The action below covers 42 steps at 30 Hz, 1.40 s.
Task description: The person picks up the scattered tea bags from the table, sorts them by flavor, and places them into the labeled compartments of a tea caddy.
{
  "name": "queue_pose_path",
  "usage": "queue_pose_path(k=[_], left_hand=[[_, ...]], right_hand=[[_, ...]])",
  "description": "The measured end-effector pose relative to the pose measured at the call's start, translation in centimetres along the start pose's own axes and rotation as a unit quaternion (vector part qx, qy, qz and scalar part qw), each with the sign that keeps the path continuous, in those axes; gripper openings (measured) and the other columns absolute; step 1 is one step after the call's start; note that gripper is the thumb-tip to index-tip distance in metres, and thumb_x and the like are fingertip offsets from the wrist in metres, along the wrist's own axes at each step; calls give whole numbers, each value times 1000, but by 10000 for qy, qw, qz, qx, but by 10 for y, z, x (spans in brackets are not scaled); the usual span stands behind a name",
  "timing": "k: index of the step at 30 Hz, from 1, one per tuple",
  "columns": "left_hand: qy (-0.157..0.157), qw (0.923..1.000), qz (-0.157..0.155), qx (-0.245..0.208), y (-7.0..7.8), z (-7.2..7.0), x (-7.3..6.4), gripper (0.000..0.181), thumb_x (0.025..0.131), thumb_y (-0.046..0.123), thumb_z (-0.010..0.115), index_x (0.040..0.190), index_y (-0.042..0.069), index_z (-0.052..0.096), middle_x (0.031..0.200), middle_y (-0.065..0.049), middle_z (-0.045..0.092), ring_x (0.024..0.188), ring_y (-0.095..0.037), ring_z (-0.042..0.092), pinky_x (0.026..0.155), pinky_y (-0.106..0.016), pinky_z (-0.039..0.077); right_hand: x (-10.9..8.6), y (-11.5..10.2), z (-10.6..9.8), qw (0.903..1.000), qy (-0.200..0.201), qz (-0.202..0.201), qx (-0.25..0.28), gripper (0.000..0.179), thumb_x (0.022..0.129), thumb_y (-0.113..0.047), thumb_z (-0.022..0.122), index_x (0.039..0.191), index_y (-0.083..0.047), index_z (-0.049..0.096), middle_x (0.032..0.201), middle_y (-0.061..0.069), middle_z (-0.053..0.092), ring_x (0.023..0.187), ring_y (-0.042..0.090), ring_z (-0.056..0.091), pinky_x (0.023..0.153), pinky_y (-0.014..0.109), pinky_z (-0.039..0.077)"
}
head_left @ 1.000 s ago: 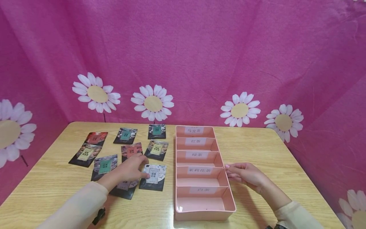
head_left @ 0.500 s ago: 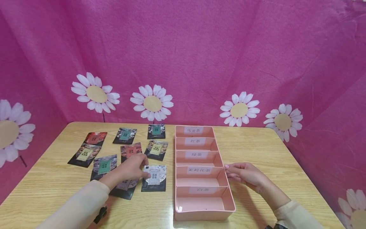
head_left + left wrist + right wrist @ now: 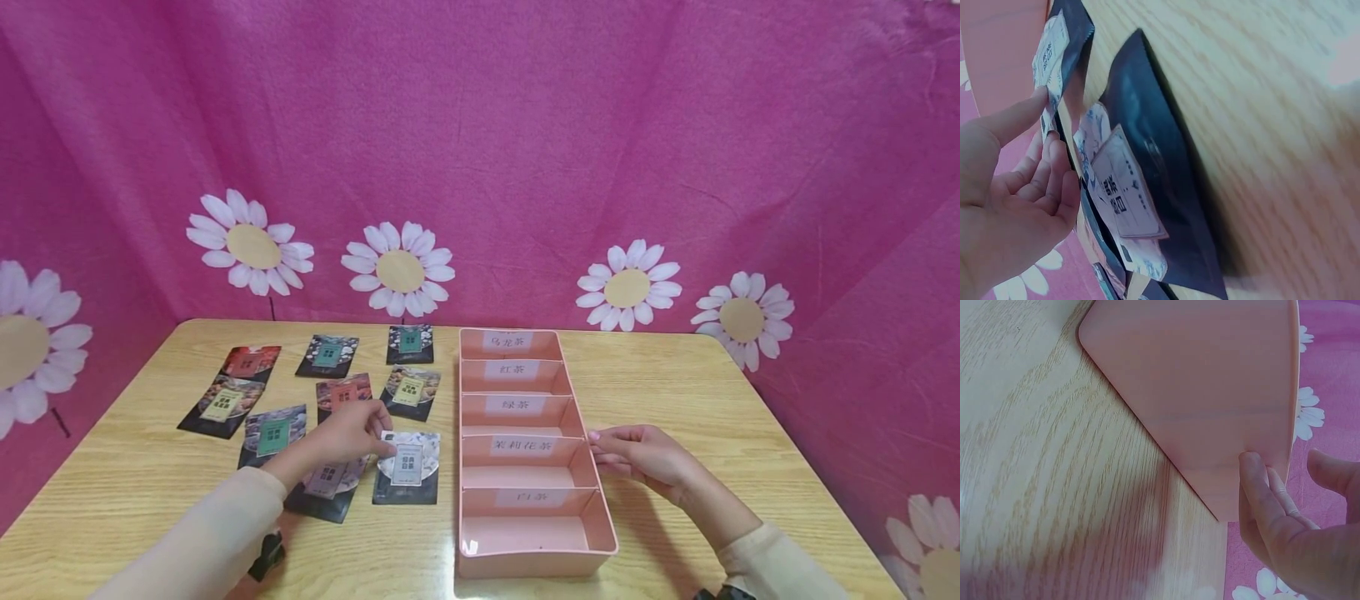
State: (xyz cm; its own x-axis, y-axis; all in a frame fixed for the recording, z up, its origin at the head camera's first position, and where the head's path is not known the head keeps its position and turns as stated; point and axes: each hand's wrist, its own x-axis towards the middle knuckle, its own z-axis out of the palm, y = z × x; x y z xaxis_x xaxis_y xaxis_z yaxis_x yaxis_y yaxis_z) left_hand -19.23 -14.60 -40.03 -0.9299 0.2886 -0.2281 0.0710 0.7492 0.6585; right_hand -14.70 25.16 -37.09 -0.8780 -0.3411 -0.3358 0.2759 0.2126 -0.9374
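My left hand pinches the upper left corner of a black tea sachet with a white label. In the left wrist view the thumb lies on the front of this sachet and the fingers curl behind it. Below the left forearm lies another black sachet with a pale lilac label. A long pink divided box stands to the right of the held sachet. My right hand rests its fingertips against the box's right outer wall, the thumb held apart beside the rim.
More sachets lie left of the box: green-labelled ones, red-labelled ones and yellow-labelled ones. Each box compartment carries a paper label with Chinese writing. A pink curtain with daisies hangs behind the wooden table.
The white-labelled sachet has shifted slightly to the right with my left fingers at its corner. My right hand and the box have stayed where they were.
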Motion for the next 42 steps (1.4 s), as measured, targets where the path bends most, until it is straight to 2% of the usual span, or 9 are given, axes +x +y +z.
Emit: queue_pose_path(k=[8, 16, 25, 31, 35, 42], left_hand=[[-137, 9983, -230, -510, 3, -5, -2, 22, 80, 14, 76, 98, 6, 66, 87, -4, 62, 78, -15, 53, 68, -26, 44], [-154, 9956, -370, -845, 5, -8, -4, 18, 84, 17, 73, 98, 6, 68, 90, -6, 66, 83, -16, 57, 70, -29, 48], [-236, 9933, -199, -1112, 2, -11, -7, 20, 85, 18, 71, 100, 5, 68, 93, -9, 68, 87, -17, 60, 72, -30, 47], [-229, 9911, -260, -1286, 1, -14, -7, 21, 84, 17, 71, 101, 4, 68, 85, -4, 68, 81, -14, 60, 69, -27, 47], [-216, 9898, -267, -1385, 0, -16, -8, 20, 85, 16, 71, 100, 3, 68, 80, -2, 68, 78, -13, 61, 68, -27, 48], [-275, 9884, -232, -1475, 2, -19, -12, 22, 85, 15, 71, 101, 2, 67, 82, -5, 69, 78, -14, 63, 71, -31, 53]], right_hand=[[0, 2, 0, 9999, 48, 76, 123, 51, 93, -19, 61, 121, 22, 49, 98, -3, 71, 94, 8, 68, 87, 23, 55], [2, 6, -2, 9998, -32, -66, 189, 45, 92, -14, 62, 120, 20, 53, 100, -6, 70, 94, 5, 66, 87, 22, 55], [2, 9, -1, 9998, 13, 14, 221, 49, 92, -14, 63, 123, 21, 50, 96, -8, 71, 92, 3, 66, 87, 24, 55], [2, 9, 0, 9996, 67, 83, 245, 51, 91, -14, 62, 125, 22, 48, 94, -9, 71, 90, 2, 67, 86, 23, 55], [2, 10, 1, 9995, 65, 69, 307, 48, 91, -13, 63, 123, 20, 50, 94, -9, 72, 90, 1, 67, 85, 22, 55], [2, 11, 0, 9994, 69, 37, 340, 39, 91, -14, 63, 118, 14, 58, 93, -10, 72, 89, 0, 66, 84, 20, 55]])
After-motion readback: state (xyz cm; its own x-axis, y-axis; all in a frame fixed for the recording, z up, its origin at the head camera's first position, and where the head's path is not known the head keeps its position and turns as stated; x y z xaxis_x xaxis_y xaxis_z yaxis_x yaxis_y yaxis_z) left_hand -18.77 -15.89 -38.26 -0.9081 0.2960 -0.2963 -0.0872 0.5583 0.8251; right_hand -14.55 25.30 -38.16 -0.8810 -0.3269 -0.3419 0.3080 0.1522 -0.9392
